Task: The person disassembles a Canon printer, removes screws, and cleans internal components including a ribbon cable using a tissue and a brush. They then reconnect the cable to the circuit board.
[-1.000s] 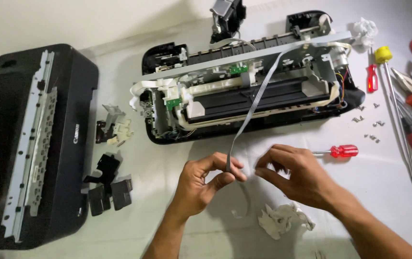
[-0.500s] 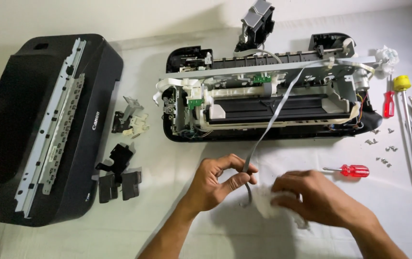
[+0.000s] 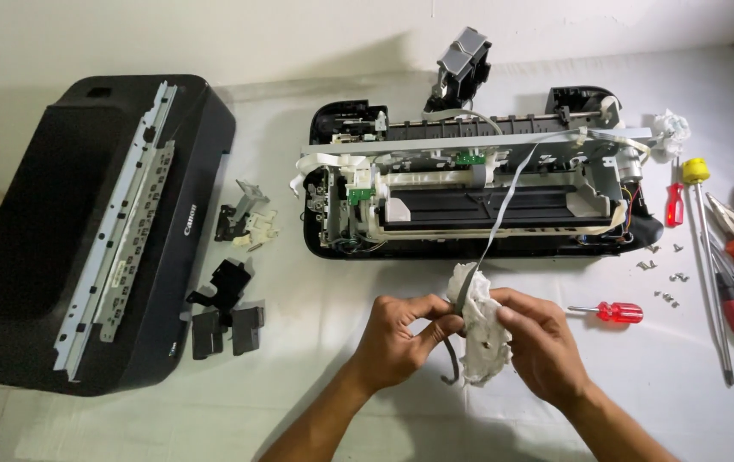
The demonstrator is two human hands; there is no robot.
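A dismantled printer chassis [image 3: 478, 201] lies open on the white table, its metal rail and black tray exposed. A long grey ribbon strip [image 3: 504, 205] runs from the chassis down to my hands. My left hand [image 3: 397, 342] pinches the lower end of that strip between thumb and fingers. My right hand [image 3: 538, 342] holds a crumpled white tissue [image 3: 480, 338] pressed against the strip. A loose grey tail of the strip hangs below my hands.
The black printer cover [image 3: 102, 231] with a metal rail lies at the left. Small black and white plastic parts [image 3: 230, 299] sit between cover and chassis. A red-handled screwdriver [image 3: 611, 312], loose screws [image 3: 666, 274], pliers and more tools [image 3: 726, 257] lie at the right.
My right hand picked up the white tissue from the table and brought it onto the strip. Both hands came closer together, and the view shifted a little to the left.
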